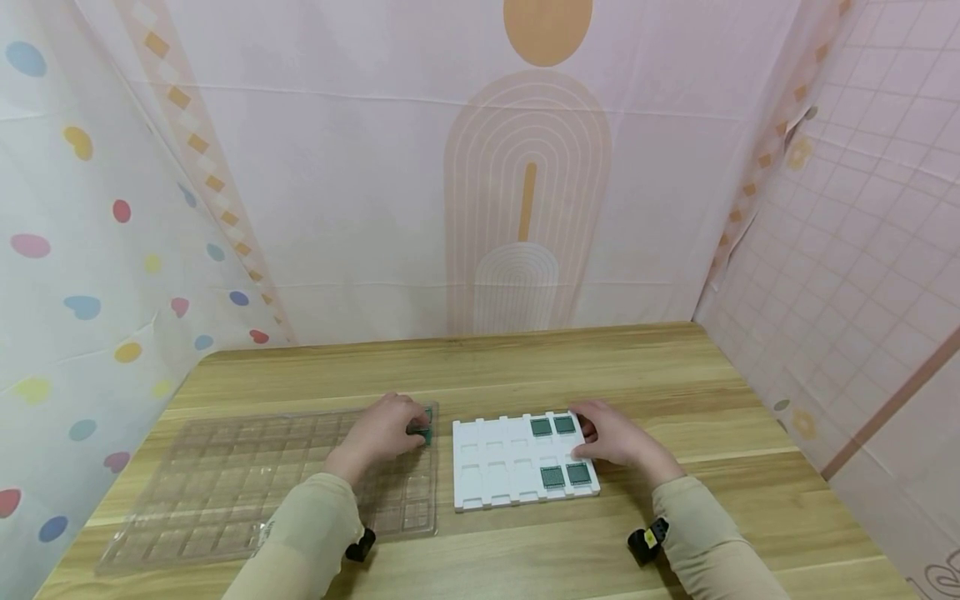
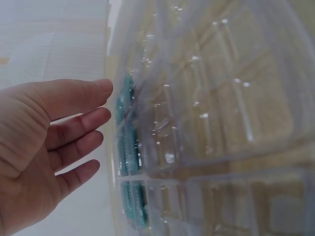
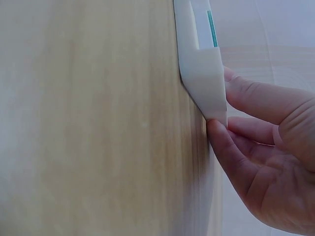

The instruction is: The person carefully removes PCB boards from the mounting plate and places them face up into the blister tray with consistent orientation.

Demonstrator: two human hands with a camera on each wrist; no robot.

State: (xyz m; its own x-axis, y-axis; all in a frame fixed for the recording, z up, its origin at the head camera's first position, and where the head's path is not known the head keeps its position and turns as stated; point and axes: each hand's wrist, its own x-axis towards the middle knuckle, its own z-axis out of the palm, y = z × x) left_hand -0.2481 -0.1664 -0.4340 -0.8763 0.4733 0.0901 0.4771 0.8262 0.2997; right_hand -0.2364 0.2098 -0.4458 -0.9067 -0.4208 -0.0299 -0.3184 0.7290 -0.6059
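Observation:
My left hand [image 1: 386,427] hovers over the right end of a clear plastic tray [image 1: 433,500], beside small green circuit boards [image 2: 130,142] in its compartments. In the left wrist view, the fingers are loosely bent and spread, with nothing between them. At the right end of a white compartmented tray [image 1: 497,492], my right hand [image 1: 611,435] holds the edge between thumb and fingers. That tray carries several green circuit boards [image 1: 552,477] in its right-hand slots, two along the far row and two along the near row. The white slots to their left show no boards.
The trays lie side by side on a wooden table [image 1: 525,554], with a narrow gap between them. Patterned cloth [image 1: 360,208] hangs behind the table and at both sides. A black wrist camera [image 1: 647,543] is strapped at the right sleeve, another black camera [image 1: 361,546] at the left.

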